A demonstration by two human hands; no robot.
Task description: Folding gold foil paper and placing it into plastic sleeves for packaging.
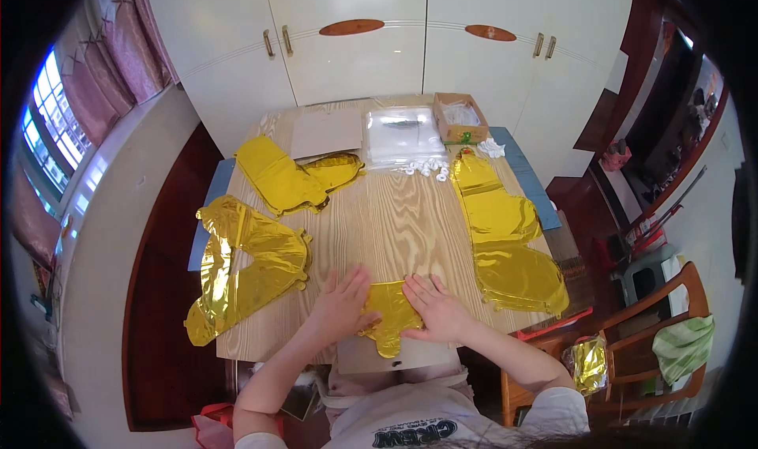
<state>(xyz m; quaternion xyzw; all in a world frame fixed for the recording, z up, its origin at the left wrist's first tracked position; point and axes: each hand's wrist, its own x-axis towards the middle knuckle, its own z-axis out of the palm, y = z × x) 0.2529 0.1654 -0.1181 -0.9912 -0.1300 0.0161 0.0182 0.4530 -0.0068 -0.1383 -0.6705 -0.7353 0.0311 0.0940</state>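
Note:
A folded gold foil balloon (388,307) lies at the near edge of the table, partly over a pale board (359,358). My left hand (341,305) lies flat along its left side, fingers stretched out. On the opposite side my right hand (436,310) rests with fingers extended, their tips on the foil's upper right corner. Flat gold foil balloons are spread around: one at the far left (280,179), one at the near left (249,267), and a long one on the right (505,236).
Along the table's back are a grey-brown card (326,131), clear plastic bags (405,133), small white rings (427,168) and an open cardboard box (460,117). A wooden chair (647,307) at right carries a gold foil packet (589,364) and a green cloth (684,348).

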